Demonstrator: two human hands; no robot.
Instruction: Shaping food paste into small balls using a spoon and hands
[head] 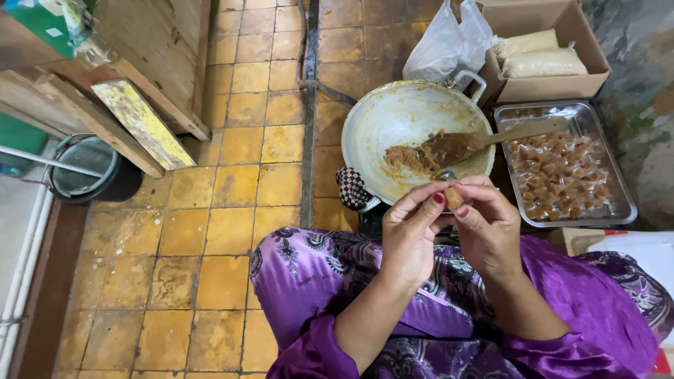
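Note:
My left hand [413, 228] and my right hand [486, 224] meet in front of me over my lap, fingertips pinching a small brown lump of sweet paste [454, 198] between them. Just beyond the hands sits a wide pale metal wok [393, 116] with a heap of brown paste [409, 158] at its bottom. A wooden spatula [491, 140] lies in the wok, its blade coated in paste. To the right stands a steel tray [624, 193] filled with several small wrapped brown sweets [558, 172].
A cardboard box [544, 88] holding two pale filled bags stands behind the tray, with a white plastic bag [449, 42] beside it. A dark bucket [91, 168] and wooden planks [140, 123] are at the left on the yellow tiled floor [225, 231]. Purple patterned cloth [316, 274] covers my lap.

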